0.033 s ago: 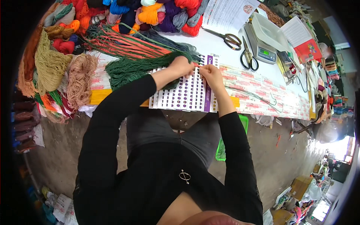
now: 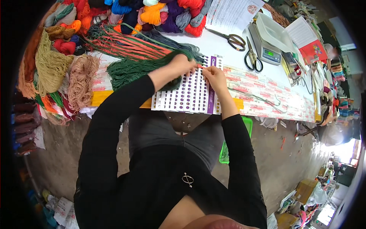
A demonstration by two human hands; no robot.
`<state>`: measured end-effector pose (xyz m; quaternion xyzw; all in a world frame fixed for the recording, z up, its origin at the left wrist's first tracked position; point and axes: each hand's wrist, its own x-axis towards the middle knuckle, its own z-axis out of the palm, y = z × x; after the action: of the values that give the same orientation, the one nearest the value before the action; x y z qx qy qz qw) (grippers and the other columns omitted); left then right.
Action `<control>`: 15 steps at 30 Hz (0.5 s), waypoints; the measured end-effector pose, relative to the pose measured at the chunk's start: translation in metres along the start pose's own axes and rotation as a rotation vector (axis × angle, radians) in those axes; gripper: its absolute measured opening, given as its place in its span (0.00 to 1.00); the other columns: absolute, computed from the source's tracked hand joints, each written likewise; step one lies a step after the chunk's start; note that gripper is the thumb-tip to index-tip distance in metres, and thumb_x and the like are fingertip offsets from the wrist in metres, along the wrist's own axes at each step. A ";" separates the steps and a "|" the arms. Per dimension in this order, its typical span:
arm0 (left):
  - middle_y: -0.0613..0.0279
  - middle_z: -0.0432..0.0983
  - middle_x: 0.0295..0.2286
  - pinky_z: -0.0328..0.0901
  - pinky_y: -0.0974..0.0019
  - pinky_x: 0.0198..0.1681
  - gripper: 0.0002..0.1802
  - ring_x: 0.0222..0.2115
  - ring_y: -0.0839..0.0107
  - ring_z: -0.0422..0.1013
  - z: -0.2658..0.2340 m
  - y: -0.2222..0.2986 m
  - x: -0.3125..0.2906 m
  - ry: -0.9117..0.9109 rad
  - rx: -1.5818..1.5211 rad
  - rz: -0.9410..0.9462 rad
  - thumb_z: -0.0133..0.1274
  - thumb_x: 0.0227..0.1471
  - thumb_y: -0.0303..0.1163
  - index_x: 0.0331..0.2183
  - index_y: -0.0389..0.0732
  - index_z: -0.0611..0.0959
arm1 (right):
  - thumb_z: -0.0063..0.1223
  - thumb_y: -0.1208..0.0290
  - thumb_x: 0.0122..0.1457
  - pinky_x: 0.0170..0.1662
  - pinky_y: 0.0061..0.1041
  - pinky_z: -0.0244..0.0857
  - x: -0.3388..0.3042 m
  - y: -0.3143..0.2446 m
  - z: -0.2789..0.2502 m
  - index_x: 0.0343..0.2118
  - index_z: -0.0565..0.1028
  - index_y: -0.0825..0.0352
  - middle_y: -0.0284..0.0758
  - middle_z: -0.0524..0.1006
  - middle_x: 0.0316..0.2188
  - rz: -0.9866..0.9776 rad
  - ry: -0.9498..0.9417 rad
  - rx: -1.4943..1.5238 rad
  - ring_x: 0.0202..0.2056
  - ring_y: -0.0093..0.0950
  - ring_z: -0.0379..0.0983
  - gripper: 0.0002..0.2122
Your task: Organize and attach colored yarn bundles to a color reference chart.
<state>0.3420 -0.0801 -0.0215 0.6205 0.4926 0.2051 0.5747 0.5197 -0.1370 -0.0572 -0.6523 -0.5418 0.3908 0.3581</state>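
Note:
A white card with rows of punched holes and purple strips (image 2: 211, 95) lies on the table in front of me. At its upper part, my left hand (image 2: 182, 65) is closed, slightly blurred, with its fingertips on a short coral thread (image 2: 199, 66). My right hand (image 2: 216, 78) pinches at the other side of that thread, thumb and forefinger together. Dark tufts of thread hang at the card's top holes. A thick dark green thread skein (image 2: 126, 74) lies left of and partly under my left hand. Coral and green strands (image 2: 129, 44) stretch away behind it.
Beyond are heaped colored yarn skeins (image 2: 152, 15). Two pairs of scissors, one black-handled (image 2: 253, 61) and one dark (image 2: 234, 41), lie at the right, near a digital scale (image 2: 263, 42) with a clear tray. Loose green strands (image 2: 263, 99) lie right of the card. A green basket (image 2: 248, 128) stands below the table.
My left hand has shifted slightly up and left, and its forearm and elbow have swung a little outward. The right hand stays nearly in place.

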 end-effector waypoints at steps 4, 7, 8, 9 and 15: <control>0.68 0.67 0.24 0.45 0.85 0.10 0.13 0.15 0.90 0.56 -0.064 0.053 -0.022 -0.304 -0.911 -0.114 0.49 0.52 0.32 0.36 0.32 0.75 | 0.53 0.63 0.50 0.23 0.20 0.61 -0.005 -0.009 -0.004 0.26 0.76 0.67 0.29 0.74 0.15 0.029 0.024 -0.079 0.17 0.19 0.69 0.11; 0.70 0.67 0.23 0.46 0.85 0.11 0.14 0.13 0.89 0.53 -0.060 0.039 -0.019 -0.353 -0.931 0.025 0.50 0.51 0.32 0.40 0.36 0.75 | 0.52 0.66 0.53 0.23 0.17 0.59 -0.005 -0.008 -0.001 0.26 0.75 0.68 0.28 0.72 0.14 0.034 -0.018 0.046 0.16 0.17 0.66 0.09; 0.71 0.68 0.19 0.49 0.82 0.11 0.16 0.12 0.87 0.55 -0.048 0.028 -0.018 -0.372 -0.754 -0.049 0.49 0.51 0.34 0.42 0.39 0.75 | 0.51 0.69 0.55 0.22 0.15 0.57 -0.007 -0.014 -0.001 0.27 0.75 0.69 0.27 0.72 0.15 0.044 -0.077 0.202 0.17 0.15 0.64 0.08; 0.70 0.69 0.15 0.52 0.78 0.11 0.14 0.10 0.84 0.58 -0.025 0.018 -0.018 -0.293 -0.480 -0.068 0.48 0.51 0.36 0.39 0.41 0.76 | 0.50 0.69 0.55 0.23 0.15 0.57 -0.007 -0.013 -0.003 0.28 0.75 0.70 0.27 0.71 0.16 0.041 -0.097 0.275 0.18 0.14 0.63 0.08; 0.67 0.71 0.15 0.58 0.72 0.15 0.12 0.11 0.77 0.63 -0.006 0.015 -0.029 0.020 -0.032 0.106 0.50 0.44 0.38 0.24 0.38 0.77 | 0.42 0.61 0.58 0.27 0.21 0.60 -0.002 0.006 0.001 0.36 0.75 0.61 0.26 0.74 0.18 0.019 -0.074 -0.070 0.20 0.18 0.68 0.12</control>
<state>0.3305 -0.0993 0.0024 0.6345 0.4613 0.2491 0.5679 0.5214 -0.1397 -0.0622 -0.6548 -0.5617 0.3988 0.3110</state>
